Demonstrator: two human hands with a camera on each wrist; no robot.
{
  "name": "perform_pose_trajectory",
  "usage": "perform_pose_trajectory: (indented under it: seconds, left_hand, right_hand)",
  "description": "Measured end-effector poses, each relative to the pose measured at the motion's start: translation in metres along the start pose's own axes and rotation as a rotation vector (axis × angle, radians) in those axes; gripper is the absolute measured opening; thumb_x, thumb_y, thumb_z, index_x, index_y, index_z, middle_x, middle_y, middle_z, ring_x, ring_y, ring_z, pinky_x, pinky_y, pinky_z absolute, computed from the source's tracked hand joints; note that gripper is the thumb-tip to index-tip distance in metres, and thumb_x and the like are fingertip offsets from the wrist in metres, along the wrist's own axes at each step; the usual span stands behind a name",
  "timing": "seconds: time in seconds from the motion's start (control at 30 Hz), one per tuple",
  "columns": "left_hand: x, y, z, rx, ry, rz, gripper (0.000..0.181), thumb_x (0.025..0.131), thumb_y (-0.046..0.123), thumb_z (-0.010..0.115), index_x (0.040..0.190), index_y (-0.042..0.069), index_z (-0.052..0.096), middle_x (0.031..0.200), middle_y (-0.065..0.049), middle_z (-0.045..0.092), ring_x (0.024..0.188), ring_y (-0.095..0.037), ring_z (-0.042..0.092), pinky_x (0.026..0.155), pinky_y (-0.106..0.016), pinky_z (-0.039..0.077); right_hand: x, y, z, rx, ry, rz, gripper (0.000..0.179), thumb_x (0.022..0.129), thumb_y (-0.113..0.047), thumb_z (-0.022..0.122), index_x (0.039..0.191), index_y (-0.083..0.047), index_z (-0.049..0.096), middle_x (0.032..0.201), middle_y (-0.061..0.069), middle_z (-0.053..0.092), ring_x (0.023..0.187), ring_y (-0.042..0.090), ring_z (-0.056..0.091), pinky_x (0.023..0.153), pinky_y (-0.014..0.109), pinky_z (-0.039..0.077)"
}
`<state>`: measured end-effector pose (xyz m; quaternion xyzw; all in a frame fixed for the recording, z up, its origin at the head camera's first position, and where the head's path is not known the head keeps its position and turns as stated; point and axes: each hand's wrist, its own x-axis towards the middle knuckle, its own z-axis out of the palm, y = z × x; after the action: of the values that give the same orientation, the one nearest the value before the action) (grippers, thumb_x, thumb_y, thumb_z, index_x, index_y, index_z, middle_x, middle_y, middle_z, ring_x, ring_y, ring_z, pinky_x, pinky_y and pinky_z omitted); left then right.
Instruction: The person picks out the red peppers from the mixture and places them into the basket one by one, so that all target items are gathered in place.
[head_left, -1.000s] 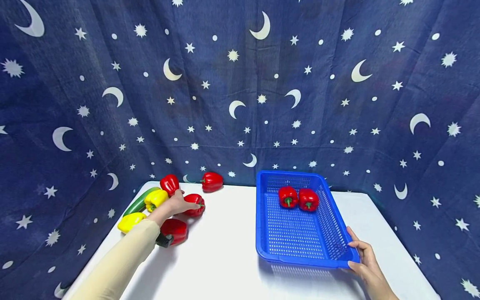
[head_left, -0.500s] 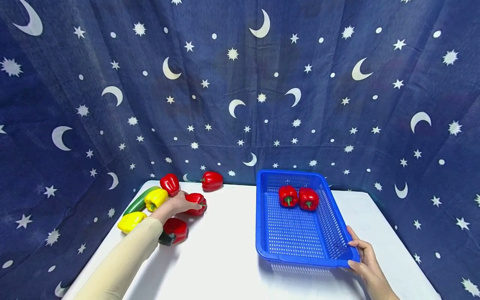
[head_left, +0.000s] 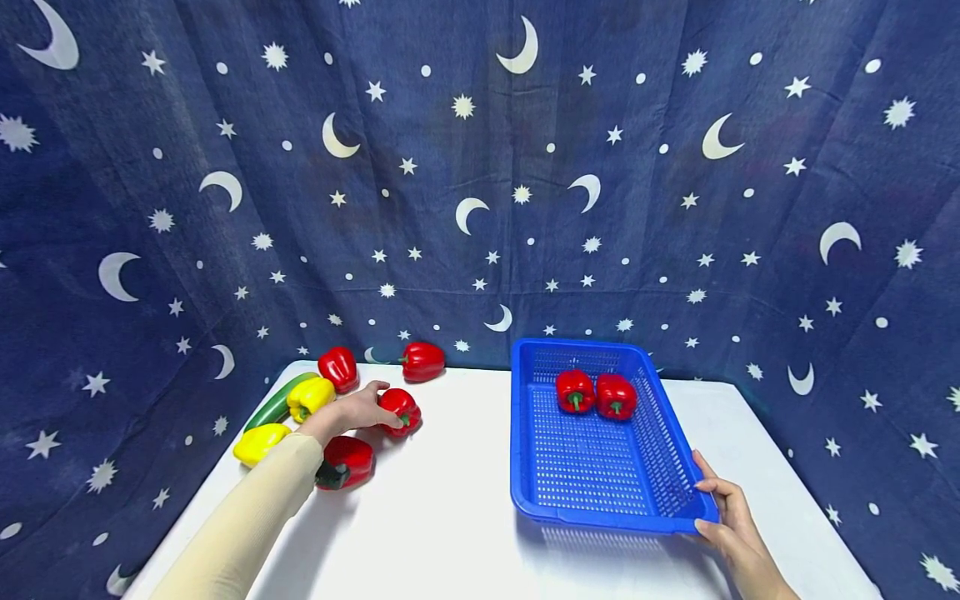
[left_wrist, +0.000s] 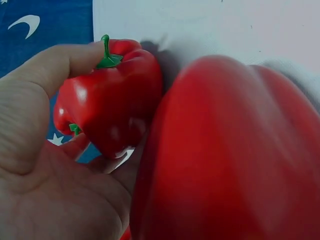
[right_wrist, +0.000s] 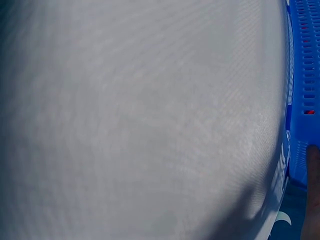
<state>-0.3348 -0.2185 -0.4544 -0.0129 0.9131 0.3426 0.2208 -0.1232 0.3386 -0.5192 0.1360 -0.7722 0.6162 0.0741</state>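
My left hand holds a red bell pepper on the left part of the white table. In the left wrist view its thumb lies beside the green stem and the fingers reach round the far side of that pepper. Another red bell pepper looms large there, close to the palm. At the right, my right hand grips the near right corner of a blue plastic basket, thumb at the front rim and fingers along the side. Two red bell peppers lie inside, toward the back.
Around the left forearm lie two yellow bell peppers, a green cucumber and a red bell pepper partly behind the wrist. More red bell peppers sit near the table's back edge. A star-patterned blue curtain surrounds the table.
My left hand has shifted slightly right with the red bell pepper, away from the pepper behind it. The right hand and basket have stayed in place.
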Motion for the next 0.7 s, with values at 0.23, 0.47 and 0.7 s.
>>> perform_pose_trajectory:
  seconds: [0.23,0.47,0.7]
  left_hand:
    - [-0.0018,-0.0009,-0.0007,-0.034,-0.015,0.008,0.094,0.082,0.027,0.084,0.157,0.008,0.031,0.142,-0.023,0.049,0.126,-0.037,0.047,0.106,-0.06,0.039]
    - [-0.0002,-0.0011,0.0001,-0.016,-0.004,-0.002,0.096,0.08,0.031,0.084,0.158,0.01,0.031,0.141,-0.021,0.05,0.126,-0.038,0.047,0.103,-0.061,0.041]
    - [0.0018,-0.0013,0.0013,-0.032,0.008,0.0,0.094,0.08,0.029,0.084,0.157,0.011,0.033,0.14,-0.021,0.051,0.125,-0.037,0.048,0.103,-0.06,0.042]
  right_hand:
    - [0.0005,0.0008,0.0007,-0.03,0.013,0.022,0.038,0.1,0.002,0.043,0.135,-0.002,0.026,0.171,-0.007,0.007,0.138,-0.015,0.025,0.089,0.016,0.046]
    - [0.0001,0.0006,0.0006,-0.057,0.025,0.046,0.038,0.101,0.0,0.043,0.135,-0.004,0.026,0.172,-0.006,0.006,0.142,-0.012,0.021,0.091,0.014,0.043]
    - [0.0002,0.0009,0.0004,-0.036,0.017,0.031,0.039,0.101,0.001,0.042,0.135,-0.002,0.025,0.172,-0.005,0.005,0.143,-0.012,0.02,0.092,0.013,0.042]
